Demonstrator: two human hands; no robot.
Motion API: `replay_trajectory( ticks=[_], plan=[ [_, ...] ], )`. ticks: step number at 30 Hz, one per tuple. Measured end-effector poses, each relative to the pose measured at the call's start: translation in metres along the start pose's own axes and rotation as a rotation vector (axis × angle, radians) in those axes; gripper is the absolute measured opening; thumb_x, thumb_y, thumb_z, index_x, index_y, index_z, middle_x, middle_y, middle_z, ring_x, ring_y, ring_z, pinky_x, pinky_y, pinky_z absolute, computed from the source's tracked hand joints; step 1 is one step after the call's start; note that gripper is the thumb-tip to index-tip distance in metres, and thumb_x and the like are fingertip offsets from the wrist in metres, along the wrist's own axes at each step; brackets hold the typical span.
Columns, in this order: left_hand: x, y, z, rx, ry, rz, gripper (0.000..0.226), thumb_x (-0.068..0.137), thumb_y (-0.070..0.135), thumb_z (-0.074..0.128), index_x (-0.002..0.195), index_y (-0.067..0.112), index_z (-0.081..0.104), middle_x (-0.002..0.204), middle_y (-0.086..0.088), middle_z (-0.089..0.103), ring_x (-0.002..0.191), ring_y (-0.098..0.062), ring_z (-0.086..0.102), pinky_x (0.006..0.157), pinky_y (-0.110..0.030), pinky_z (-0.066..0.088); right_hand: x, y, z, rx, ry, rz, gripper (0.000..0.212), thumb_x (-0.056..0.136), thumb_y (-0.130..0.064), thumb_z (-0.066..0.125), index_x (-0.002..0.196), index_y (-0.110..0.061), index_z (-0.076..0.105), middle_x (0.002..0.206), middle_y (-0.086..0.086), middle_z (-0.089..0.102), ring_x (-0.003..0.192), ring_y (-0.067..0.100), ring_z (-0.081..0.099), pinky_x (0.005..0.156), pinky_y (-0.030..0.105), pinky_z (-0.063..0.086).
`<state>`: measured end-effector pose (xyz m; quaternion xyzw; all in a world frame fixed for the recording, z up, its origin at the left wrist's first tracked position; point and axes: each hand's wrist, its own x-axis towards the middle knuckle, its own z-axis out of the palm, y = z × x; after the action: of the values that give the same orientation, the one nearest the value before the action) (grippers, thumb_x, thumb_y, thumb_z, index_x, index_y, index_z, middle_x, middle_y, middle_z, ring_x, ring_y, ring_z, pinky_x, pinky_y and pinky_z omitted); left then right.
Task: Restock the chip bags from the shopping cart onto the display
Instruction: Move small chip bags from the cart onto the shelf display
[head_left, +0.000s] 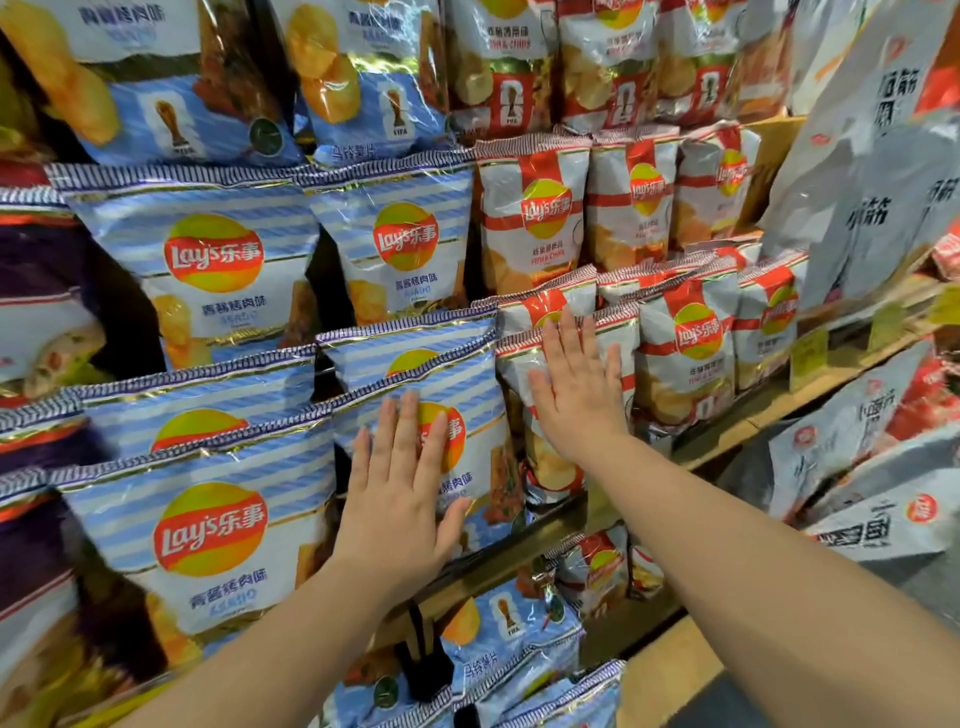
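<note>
Step in hand, by judgement: seating bags already on the display, not fetching new ones. At nine o'clock stands a blue-striped bag (208, 540), untouched. The left hand (400, 499), fingers straight and flat, gripping nothing, presses the front of the neighbouring blue chip bag (457, 415) near the centre. At one o'clock of it, the right hand (576, 384), likewise flat and spread, presses a red-and-white chip bag (550, 467) on the same wooden shelf (727, 421). The shopping cart is not in view. The next move likely calls for lifting both palms and turning to the cart for another bag.
</note>
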<state>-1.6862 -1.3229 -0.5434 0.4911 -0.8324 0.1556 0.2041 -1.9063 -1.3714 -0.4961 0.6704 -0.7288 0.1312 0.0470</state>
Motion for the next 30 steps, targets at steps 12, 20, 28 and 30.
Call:
replay_trajectory(
  ticks=[12, 20, 28, 30],
  plan=[
    [-0.005, -0.011, -0.078, 0.007, 0.074, 0.039, 0.070, 0.099, 0.050, 0.011, 0.150, 0.001, 0.011, 0.157, -0.016, 0.004, 0.145, -0.031, 0.008, 0.116, -0.043, 0.005, -0.028, -0.049, -0.057, 0.230, 0.264, -0.197, 0.063, 0.090, -0.045, 0.004, 0.143, -0.013, -0.011, 0.151, -0.004, -0.019, 0.140, 0.007, -0.019, 0.111, 0.024, -0.024],
    [0.044, -0.103, -0.146, 0.111, 0.058, -0.234, 0.077, 0.089, 0.055, 0.014, 0.148, 0.008, 0.001, 0.155, -0.011, -0.008, 0.145, -0.018, -0.016, 0.113, -0.033, -0.015, 0.039, -0.123, -0.111, 0.189, 0.233, -0.413, 0.065, 0.091, -0.044, 0.005, 0.146, -0.013, -0.011, 0.150, -0.004, -0.022, 0.139, 0.009, -0.023, 0.114, 0.033, -0.017],
    [0.124, -0.122, -0.103, 0.271, -0.197, -0.378, 0.069, 0.097, 0.056, 0.013, 0.136, 0.025, -0.034, 0.135, -0.002, -0.049, 0.125, -0.019, -0.043, 0.107, -0.048, -0.024, 0.125, -0.115, -0.045, 0.078, 0.331, -0.658, 0.059, 0.101, -0.045, 0.008, 0.149, -0.015, 0.022, 0.153, 0.002, 0.014, 0.146, 0.023, 0.010, 0.114, 0.043, 0.000],
    [0.136, -0.131, -0.090, 0.314, -0.235, -0.370, 0.071, 0.095, 0.061, 0.012, 0.130, 0.032, -0.043, 0.133, -0.003, -0.055, 0.121, -0.022, -0.049, 0.107, -0.053, -0.022, 0.139, -0.113, -0.035, 0.037, 0.405, -0.713, 0.057, 0.102, -0.045, 0.006, 0.148, -0.015, 0.023, 0.154, 0.000, 0.019, 0.147, 0.016, 0.001, 0.115, 0.044, 0.002]
  ],
)
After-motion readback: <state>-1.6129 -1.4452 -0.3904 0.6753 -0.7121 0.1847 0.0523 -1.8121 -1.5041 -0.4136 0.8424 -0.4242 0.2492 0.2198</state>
